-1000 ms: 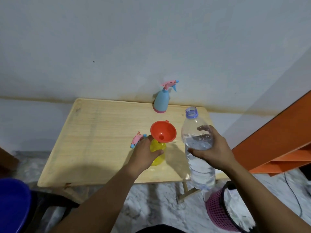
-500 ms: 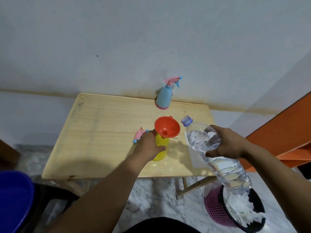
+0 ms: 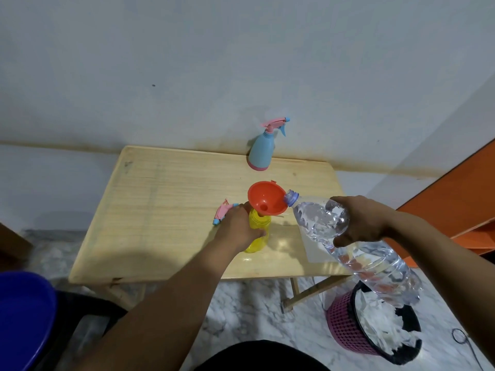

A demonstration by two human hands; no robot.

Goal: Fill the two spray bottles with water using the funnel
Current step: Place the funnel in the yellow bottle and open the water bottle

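Standing near the tabletop (image 3: 166,210) centre, a yellow spray bottle (image 3: 258,231), translucent and capless, is being topped by an orange funnel (image 3: 266,200). A blue spray bottle (image 3: 261,153), pink-based with its pink trigger head fitted, is being kept upright at the far edge. A loose pink spray head (image 3: 223,211) is being partly hidden behind the left hand (image 3: 239,228), whose fingers are being wrapped around the yellow bottle. A clear water bottle (image 3: 356,242) is being gripped by the right hand (image 3: 360,220) and tilted, mouth at the funnel rim; any flow cannot be made out.
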